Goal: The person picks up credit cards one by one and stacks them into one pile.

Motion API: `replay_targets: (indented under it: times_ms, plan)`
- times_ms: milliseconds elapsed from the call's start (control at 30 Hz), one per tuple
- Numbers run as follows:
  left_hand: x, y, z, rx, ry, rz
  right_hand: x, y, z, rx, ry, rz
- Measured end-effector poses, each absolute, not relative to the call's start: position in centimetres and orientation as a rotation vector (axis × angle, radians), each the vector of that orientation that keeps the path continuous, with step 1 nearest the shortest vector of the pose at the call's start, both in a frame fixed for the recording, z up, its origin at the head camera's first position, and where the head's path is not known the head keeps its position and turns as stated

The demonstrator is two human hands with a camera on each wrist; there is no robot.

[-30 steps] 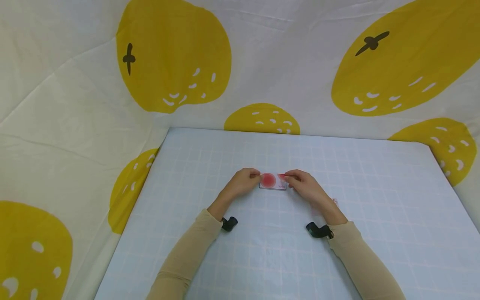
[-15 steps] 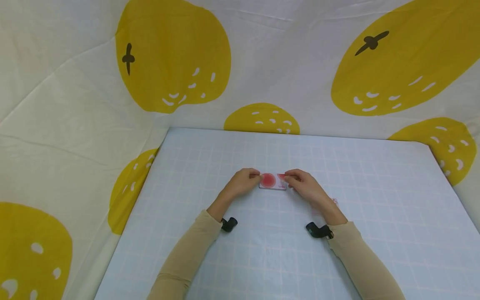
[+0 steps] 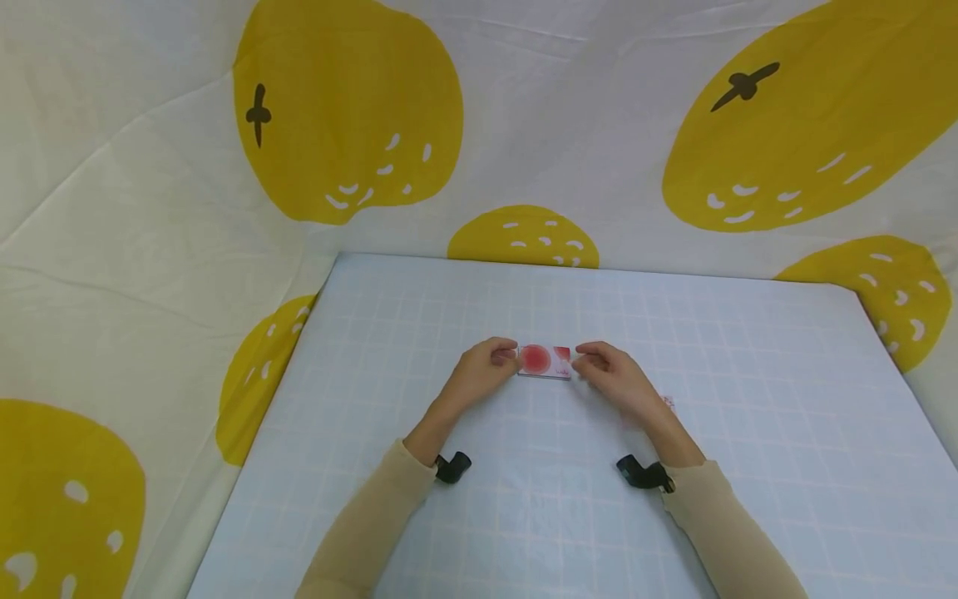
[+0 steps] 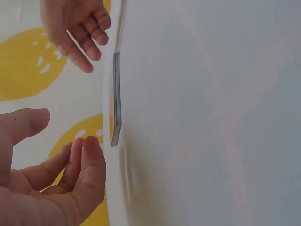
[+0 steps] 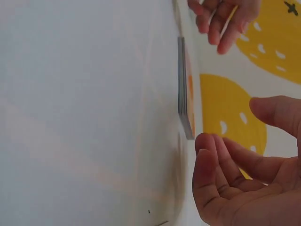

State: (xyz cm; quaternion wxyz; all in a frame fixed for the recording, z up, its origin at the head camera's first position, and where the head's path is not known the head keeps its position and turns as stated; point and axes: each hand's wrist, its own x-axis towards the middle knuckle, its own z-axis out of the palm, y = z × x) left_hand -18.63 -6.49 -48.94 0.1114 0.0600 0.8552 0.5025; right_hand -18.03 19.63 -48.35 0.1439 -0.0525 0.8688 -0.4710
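Note:
A small flat stack of thin cards (image 3: 544, 363), white on top with a red circle and a red corner patch, lies on the table. Its layered grey edge (image 4: 117, 89) shows in the left wrist view. My left hand (image 3: 481, 368) is beside the left end of the stack, thumb parted from its bent fingers and nothing between them. At the other end, my right hand (image 3: 612, 376) holds nothing, its thumb and loosely bent fingers spread apart. Both wrist views show the hands standing off the stack.
A small red and white piece (image 3: 669, 403) peeks out beside the right wrist, mostly hidden. The table (image 3: 419, 308) has a pale blue checked cover. White cloth (image 3: 524, 125) with yellow fruit prints rises behind it and at the left.
Both hands have let go of the stack's ends and drawn slightly back toward the person, fingers parting. The stack has stayed in almost the same place.

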Motion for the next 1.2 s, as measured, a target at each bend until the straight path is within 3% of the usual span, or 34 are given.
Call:
replay_targets:
  times_ms: [567, 1200]
  plan:
    - [-15.3, -4.5, -49.0, 0.286, 2.418, 1.538, -15.2, 22.1, -47.1, -0.149, 2.636, -1.298]
    - [-16.3, 4.2, -48.7, 0.607, 2.402, 1.290, -14.4, 30.3, -47.3, -0.172, 2.654, -1.264]
